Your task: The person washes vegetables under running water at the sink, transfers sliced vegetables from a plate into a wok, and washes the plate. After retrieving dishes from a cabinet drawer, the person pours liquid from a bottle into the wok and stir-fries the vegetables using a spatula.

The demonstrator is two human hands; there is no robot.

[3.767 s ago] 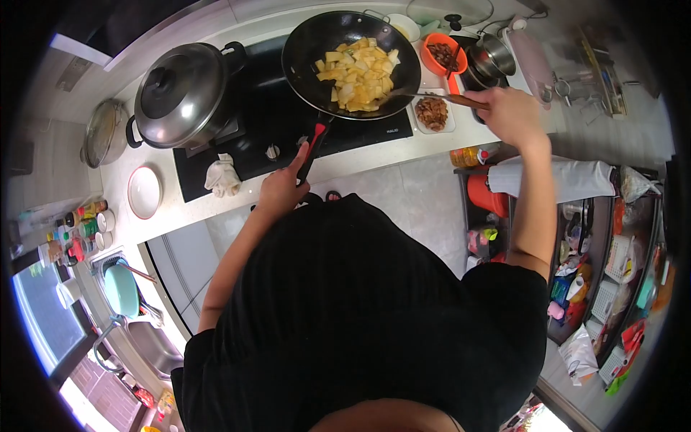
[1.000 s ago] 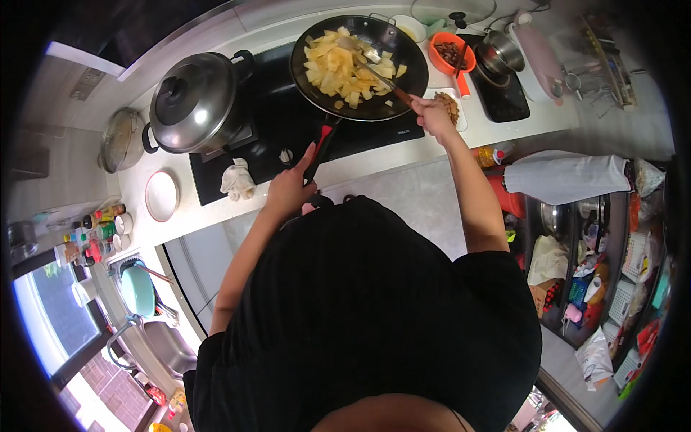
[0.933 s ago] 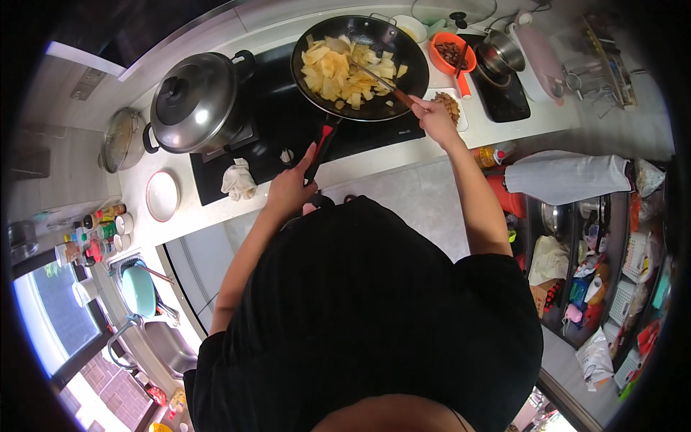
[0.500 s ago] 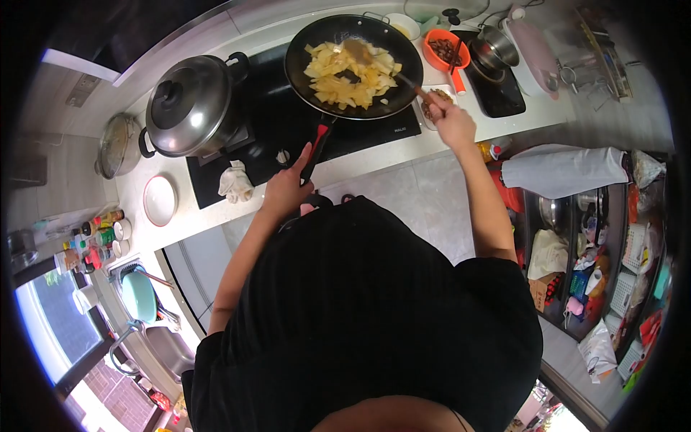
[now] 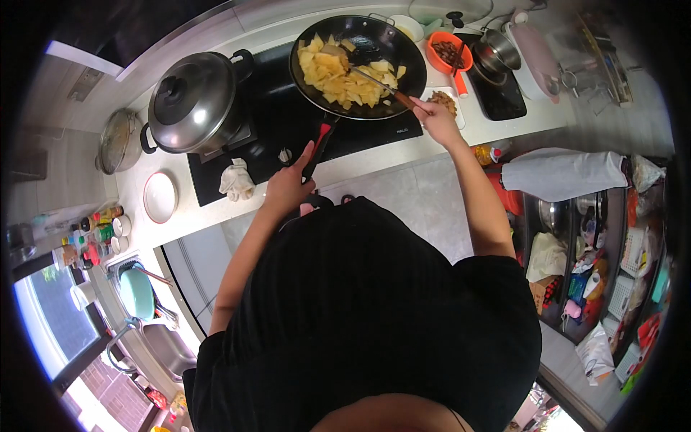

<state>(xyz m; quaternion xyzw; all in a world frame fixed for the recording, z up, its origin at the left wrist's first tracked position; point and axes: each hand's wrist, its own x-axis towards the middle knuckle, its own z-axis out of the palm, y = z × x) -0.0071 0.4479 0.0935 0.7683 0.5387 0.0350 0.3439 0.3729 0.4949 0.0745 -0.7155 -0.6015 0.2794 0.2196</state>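
Observation:
A dark wok sits on the black cooktop, holding pale yellow slices that look like potato. My left hand is wrapped round the wok's black and red handle, index finger stretched along it. In my right hand is the wooden grip of a spatula. Its metal shaft reaches over the wok, and its head lies among the slices at the left side, partly covered by them. Beside my right hand, a white tray carries small brown chopped pieces.
Left of the wok stands a large lidded steel pot. A crumpled cloth lies at the cooktop's front edge, near a white bowl. Right of the wok are an orange bowl with dark pieces and a small steel pot.
My right hand has moved left and slightly down with the spatula. The slices have shifted, heaping toward the wok's left side and baring its upper right. My left hand stays on the handle.

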